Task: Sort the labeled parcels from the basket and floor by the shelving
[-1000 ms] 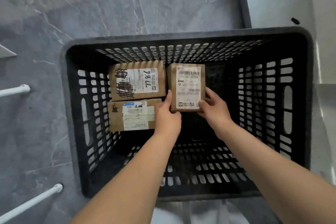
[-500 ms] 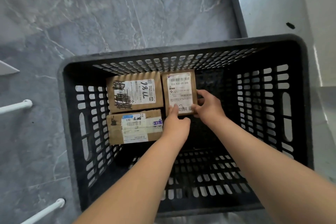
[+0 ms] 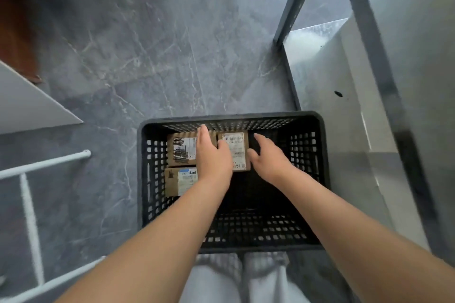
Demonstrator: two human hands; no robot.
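Observation:
A black slotted plastic basket point(image 3: 317, 179) stands on the grey floor with three brown labeled parcels in its far left part. The upright parcel point(image 3: 235, 149) with a white barcode label sits in the middle. A parcel with scribbled-out label point(image 3: 181, 151) lies left of it, and a parcel with blue-edged label point(image 3: 181, 181) lies nearer to me. My left hand point(image 3: 213, 155) lies flat with straight fingers over the gap between the two far parcels. My right hand point(image 3: 267, 157) hovers relaxed just right of the upright parcel, holding nothing.
Grey metal shelving point(image 3: 369, 61) rises at the right, its post close to the basket's far right corner. A white tube rack point(image 3: 29, 189) stands at the left, under a pale shelf board point(image 3: 29, 103). Marbled floor point(image 3: 160, 44) lies beyond the basket.
Both hands have let go of the upright parcel, which now rests in the basket. The left hand slid forward over the parcels. The camera has pulled back and up.

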